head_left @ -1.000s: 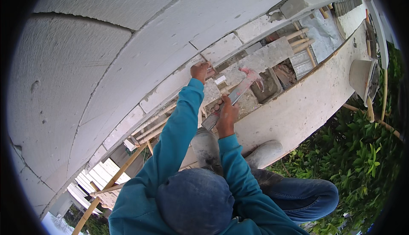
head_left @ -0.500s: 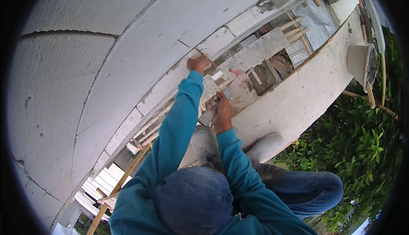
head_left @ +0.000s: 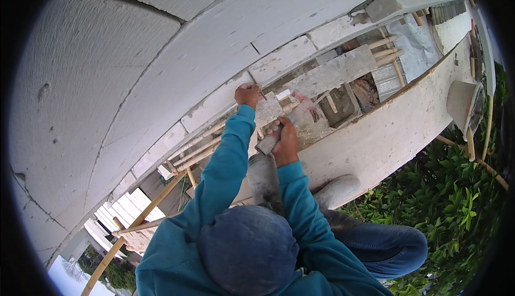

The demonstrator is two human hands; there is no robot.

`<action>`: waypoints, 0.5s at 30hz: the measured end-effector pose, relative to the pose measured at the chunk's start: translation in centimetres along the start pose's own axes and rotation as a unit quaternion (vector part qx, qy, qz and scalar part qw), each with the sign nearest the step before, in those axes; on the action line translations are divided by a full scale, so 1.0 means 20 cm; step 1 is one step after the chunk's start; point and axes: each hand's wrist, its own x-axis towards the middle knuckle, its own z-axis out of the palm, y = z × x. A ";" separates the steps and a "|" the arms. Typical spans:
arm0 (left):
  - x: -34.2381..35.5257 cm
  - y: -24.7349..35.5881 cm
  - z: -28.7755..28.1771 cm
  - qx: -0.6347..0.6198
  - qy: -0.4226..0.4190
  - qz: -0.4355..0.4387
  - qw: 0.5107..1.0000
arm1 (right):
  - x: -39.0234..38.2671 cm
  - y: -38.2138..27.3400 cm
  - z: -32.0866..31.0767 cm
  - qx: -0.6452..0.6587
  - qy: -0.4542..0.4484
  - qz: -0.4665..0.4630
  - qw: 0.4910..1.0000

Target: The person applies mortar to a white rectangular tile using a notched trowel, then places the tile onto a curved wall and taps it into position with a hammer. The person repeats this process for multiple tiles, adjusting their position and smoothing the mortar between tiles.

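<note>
My left hand [head_left: 248, 95] is closed at the lower edge of the pale block wall [head_left: 129, 76], beside a vertical joint between two blocks. A thin dark sliver shows at its fingertips, but what the fingers pinch is too small to name. Lower and to the right, my right hand [head_left: 285, 141] is wrapped round a grey, block-shaped piece [head_left: 267, 143], whose flat end points toward me. Just beyond that hand lies a crumpled pale sheet or bag with red marks [head_left: 308, 112]. A mortar-smeared tray [head_left: 339, 107] of grey mix sits past it.
Bamboo poles [head_left: 199, 154] and planks [head_left: 335, 73] form the platform under me. A long pale board [head_left: 386, 124] edges the right side, with a bucket [head_left: 462, 105] at its far end. Leafy bushes [head_left: 445, 205] grow beyond. A loose block [head_left: 407, 1] rests far up.
The view has swung slightly. My left hand's fingers have curled in tighter at the wall. The grey piece in my right hand has turned, its end now showing more plainly.
</note>
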 end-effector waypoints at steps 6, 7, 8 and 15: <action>0.05 -0.03 -0.09 -0.034 0.056 0.012 0.998 | -0.02 0.08 0.02 0.027 -0.012 0.048 0.998; 0.05 -0.04 -0.10 -0.020 0.050 0.014 0.998 | -0.03 0.09 0.03 0.029 -0.017 0.051 0.998; 0.04 -0.02 -0.10 -0.006 0.042 0.014 0.999 | -0.03 0.09 0.03 0.039 -0.012 0.055 0.998; 0.14 -0.06 -0.16 0.107 0.053 0.074 0.990 | -0.06 0.13 0.04 0.072 -0.009 0.077 0.994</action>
